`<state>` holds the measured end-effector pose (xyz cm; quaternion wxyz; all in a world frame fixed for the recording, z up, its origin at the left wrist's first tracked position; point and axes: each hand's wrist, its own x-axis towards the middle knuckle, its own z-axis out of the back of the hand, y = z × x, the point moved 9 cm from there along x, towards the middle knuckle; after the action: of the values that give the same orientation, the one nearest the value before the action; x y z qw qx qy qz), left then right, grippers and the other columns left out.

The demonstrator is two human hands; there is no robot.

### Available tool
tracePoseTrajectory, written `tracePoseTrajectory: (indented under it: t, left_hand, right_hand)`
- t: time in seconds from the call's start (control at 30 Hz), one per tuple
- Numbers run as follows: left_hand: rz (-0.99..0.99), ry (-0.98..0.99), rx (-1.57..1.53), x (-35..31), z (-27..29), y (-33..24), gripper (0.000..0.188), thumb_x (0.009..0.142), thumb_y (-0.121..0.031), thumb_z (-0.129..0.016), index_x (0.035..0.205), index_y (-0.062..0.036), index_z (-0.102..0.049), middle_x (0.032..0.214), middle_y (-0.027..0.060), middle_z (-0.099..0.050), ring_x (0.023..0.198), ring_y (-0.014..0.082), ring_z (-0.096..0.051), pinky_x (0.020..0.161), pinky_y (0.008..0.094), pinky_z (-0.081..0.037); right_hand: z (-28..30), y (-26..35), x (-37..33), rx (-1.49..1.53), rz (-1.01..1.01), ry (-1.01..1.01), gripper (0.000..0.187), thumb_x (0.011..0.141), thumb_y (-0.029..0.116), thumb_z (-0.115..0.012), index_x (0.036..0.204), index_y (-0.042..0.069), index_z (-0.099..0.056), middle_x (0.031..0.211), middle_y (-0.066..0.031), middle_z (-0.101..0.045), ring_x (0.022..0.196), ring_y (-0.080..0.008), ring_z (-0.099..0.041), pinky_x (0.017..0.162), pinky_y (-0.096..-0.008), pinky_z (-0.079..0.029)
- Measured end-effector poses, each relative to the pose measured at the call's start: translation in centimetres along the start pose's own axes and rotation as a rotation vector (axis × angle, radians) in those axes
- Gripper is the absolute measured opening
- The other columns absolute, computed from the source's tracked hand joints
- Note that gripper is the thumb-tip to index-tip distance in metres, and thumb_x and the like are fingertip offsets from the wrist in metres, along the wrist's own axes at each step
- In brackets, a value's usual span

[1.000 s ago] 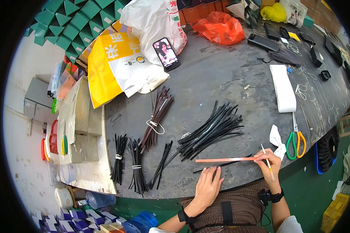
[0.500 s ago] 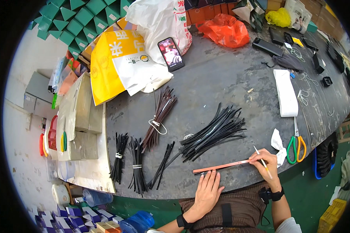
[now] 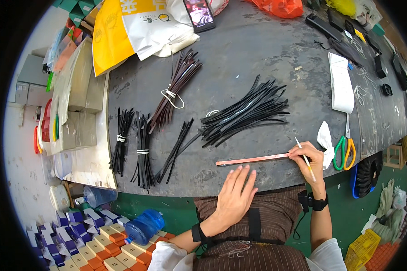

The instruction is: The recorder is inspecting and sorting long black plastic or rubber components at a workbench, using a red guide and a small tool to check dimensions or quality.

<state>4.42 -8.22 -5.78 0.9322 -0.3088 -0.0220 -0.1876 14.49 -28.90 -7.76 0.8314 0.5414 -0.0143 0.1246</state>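
My right hand (image 3: 311, 160) pinches the end of a thin, flat, pinkish-red strip (image 3: 253, 159) that reaches left just above the tabletop or on it; which, I cannot tell. A slim white pen (image 3: 305, 159) with a yellowish section sits slanted between the same fingers. My left hand (image 3: 236, 194) lies at the table's front edge with fingers stretched out, below the strip and apart from it, holding nothing. Beyond the strip is a loose heap of black strips (image 3: 246, 113). A few more black strips (image 3: 175, 149) lie to its left.
Tied bundles of black strips (image 3: 143, 156) and dark brown strips (image 3: 174, 86) lie at left. Scissors with green and orange handles (image 3: 344, 151), a crumpled white piece (image 3: 324, 137) and a white band (image 3: 341, 86) are at right. A phone (image 3: 199, 16) leans on bags at the back.
The view has tipped down toward my lap. My left hand has come off the strip and drawn back toward the table's edge. My right hand still grips the strip and the pen.
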Motion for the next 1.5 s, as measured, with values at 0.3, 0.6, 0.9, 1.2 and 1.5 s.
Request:
tracePoseTrajectory:
  t: [0.3, 0.6, 0.9, 1.2, 1.5]
  left_hand:
    - [0.216, 0.073, 0.201, -0.5, -1.1, 1.9, 0.078, 0.085, -0.028, -0.078, 0.147, 0.0044, -0.045, 0.152, 0.0293, -0.039, 0.14, 0.0484, -0.038, 0.113, 0.0576, -0.035]
    - [0.229, 0.117, 0.233, -0.8, -1.8, 2.0, 0.083, 0.085, -0.032, -0.077, 0.147, 0.0089, -0.041, 0.154, 0.0292, -0.038, 0.14, 0.0477, -0.039, 0.114, 0.0565, -0.034]
    - [0.21, 0.13, 0.257, -0.7, -2.2, 1.9, 0.083, 0.086, -0.033, -0.077, 0.147, 0.0102, -0.041, 0.153, 0.0299, -0.038, 0.14, 0.0454, -0.04, 0.114, 0.0545, -0.036]
    - [0.217, 0.097, 0.245, -0.7, -2.0, 2.1, 0.084, 0.086, -0.034, -0.077, 0.146, 0.012, -0.04, 0.151, 0.0304, -0.039, 0.137, 0.0472, -0.041, 0.112, 0.0546, -0.038]
    - [0.212, 0.103, 0.238, -0.7, -2.1, 2.0, 0.084, 0.087, -0.033, -0.076, 0.146, 0.0127, -0.039, 0.152, 0.0312, -0.037, 0.138, 0.0485, -0.039, 0.112, 0.0543, -0.038]
  right_hand:
    - [-0.1, 0.3, -0.2, -0.049, 0.031, 0.018, 0.013, 0.076, -0.01, -0.075, 0.083, 0.001, -0.072, 0.086, -0.0098, -0.075, 0.086, -0.0238, -0.068, 0.075, -0.0326, -0.054]
    - [-0.2, 0.3, -0.2, -0.092, 0.047, -0.013, 0.013, 0.077, -0.01, -0.074, 0.084, 0.0, -0.072, 0.087, -0.0103, -0.075, 0.088, -0.0247, -0.069, 0.076, -0.0331, -0.054]
    - [0.0, 0.9, -0.5, -0.215, 0.123, -0.069, 0.014, 0.077, -0.011, -0.073, 0.086, 0.001, -0.072, 0.089, -0.0117, -0.076, 0.091, -0.0271, -0.069, 0.077, -0.0338, -0.055]
    - [-0.4, 1.4, -0.5, -0.267, 0.154, -0.066, 0.012, 0.078, -0.008, -0.074, 0.084, 0.001, -0.072, 0.089, -0.0107, -0.077, 0.089, -0.0277, -0.068, 0.076, -0.0345, -0.055]
    - [-0.4, 1.4, -0.5, -0.273, 0.156, -0.077, 0.012, 0.077, -0.009, -0.074, 0.084, 0.001, -0.071, 0.09, -0.0106, -0.077, 0.088, -0.0282, -0.068, 0.075, -0.0344, -0.055]
